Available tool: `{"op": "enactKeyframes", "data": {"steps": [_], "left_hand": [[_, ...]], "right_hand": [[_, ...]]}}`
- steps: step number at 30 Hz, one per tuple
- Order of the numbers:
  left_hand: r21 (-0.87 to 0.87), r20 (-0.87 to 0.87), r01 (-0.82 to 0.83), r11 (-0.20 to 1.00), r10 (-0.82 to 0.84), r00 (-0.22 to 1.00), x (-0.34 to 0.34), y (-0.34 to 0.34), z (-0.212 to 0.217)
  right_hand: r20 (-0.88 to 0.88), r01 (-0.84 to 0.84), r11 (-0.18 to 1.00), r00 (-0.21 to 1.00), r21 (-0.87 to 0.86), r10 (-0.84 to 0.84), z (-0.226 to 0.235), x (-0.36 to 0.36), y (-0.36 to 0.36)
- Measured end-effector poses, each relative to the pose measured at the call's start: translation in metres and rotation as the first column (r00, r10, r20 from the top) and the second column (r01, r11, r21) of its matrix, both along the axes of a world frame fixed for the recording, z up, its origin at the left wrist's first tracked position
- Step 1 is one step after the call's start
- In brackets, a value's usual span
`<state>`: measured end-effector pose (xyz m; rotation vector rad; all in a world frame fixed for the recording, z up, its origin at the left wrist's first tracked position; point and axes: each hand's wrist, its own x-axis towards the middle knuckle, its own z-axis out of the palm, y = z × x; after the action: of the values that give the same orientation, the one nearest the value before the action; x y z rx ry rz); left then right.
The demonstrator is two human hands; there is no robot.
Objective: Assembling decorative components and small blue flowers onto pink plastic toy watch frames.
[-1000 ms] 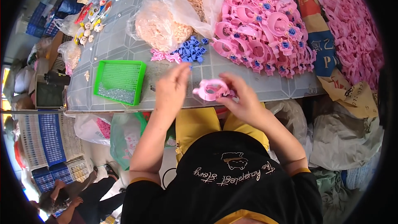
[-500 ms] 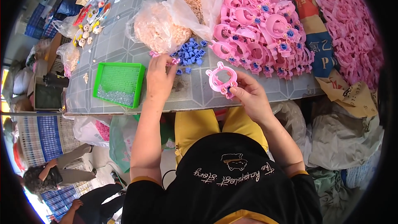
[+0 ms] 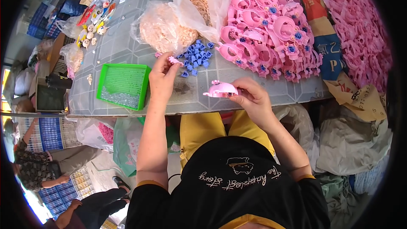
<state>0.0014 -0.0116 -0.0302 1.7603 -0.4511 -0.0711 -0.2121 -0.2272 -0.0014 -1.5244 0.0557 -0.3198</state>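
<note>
My right hand (image 3: pixel 250 99) holds a pink plastic toy part (image 3: pixel 220 89) just above the near edge of the grey table (image 3: pixel 127 46). My left hand (image 3: pixel 162 76) pinches a small pink piece (image 3: pixel 174 60) beside a scatter of small blue plastic pieces (image 3: pixel 195 55). Behind them lies a large heap of pink toy parts with blue centres (image 3: pixel 267 29).
A green tray (image 3: pixel 124 85) with small clear bits sits at my left. Two clear bags of pale beige pieces (image 3: pixel 165 27) stand behind the blue pieces. More pink parts (image 3: pixel 360 34) fill the far right. Sacks (image 3: pixel 347 140) lie at my right; other people (image 3: pixel 46 169) sit lower left.
My left hand has come back from the pile of small pieces with a pink piece pinched in it. My right hand lowered and tilted the pink toy part flat.
</note>
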Motion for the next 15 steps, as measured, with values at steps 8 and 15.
{"op": "enactKeyframes", "data": {"steps": [8,15], "left_hand": [[-0.049,-0.077,-0.009,0.999,0.005,0.997,-0.011,-0.002,0.003],[-0.315,-0.281,0.074,0.946,-0.167,0.945,-0.042,-0.015,0.037]], "right_hand": [[-0.002,0.047,0.981,0.999,-0.190,-0.049,0.000,-0.002,0.004],[0.093,0.088,0.881,0.994,-0.465,-0.051,-0.001,0.005,-0.003]]}}
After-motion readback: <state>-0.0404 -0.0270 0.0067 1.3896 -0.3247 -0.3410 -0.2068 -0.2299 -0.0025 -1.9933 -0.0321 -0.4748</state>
